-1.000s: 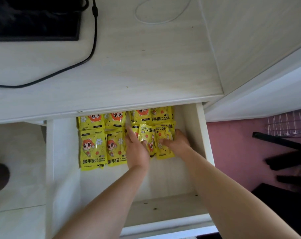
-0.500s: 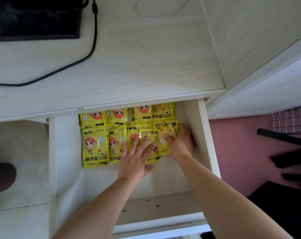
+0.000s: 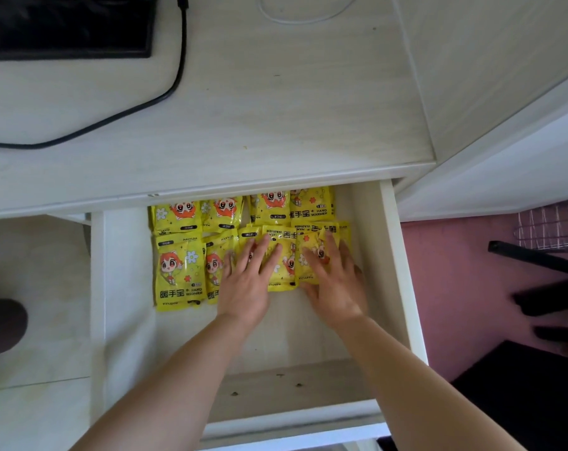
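Several yellow hand-warmer packets [image 3: 178, 271] lie in two rows at the back of an open white drawer [image 3: 396, 271]. My left hand [image 3: 247, 281] lies flat with spread fingers on the packets in the middle of the front row. My right hand [image 3: 334, 284] lies flat beside it, fingers straight, pressing on the packets at the right end of that row. The packets under both palms are partly hidden. The back row is half tucked under the desk's edge.
The pale wooden desktop [image 3: 260, 118] above the drawer carries a black device [image 3: 68, 24] with a black cable [image 3: 165, 92] and a white cable loop [image 3: 305, 14]. A pink floor [image 3: 465, 288] with dark chair legs lies to the right. The drawer's near half shows bare wood.
My right hand has opened from a curled grip at the right packets to lie flat on them. My left hand has slid back toward me and spread flat over the middle packets.
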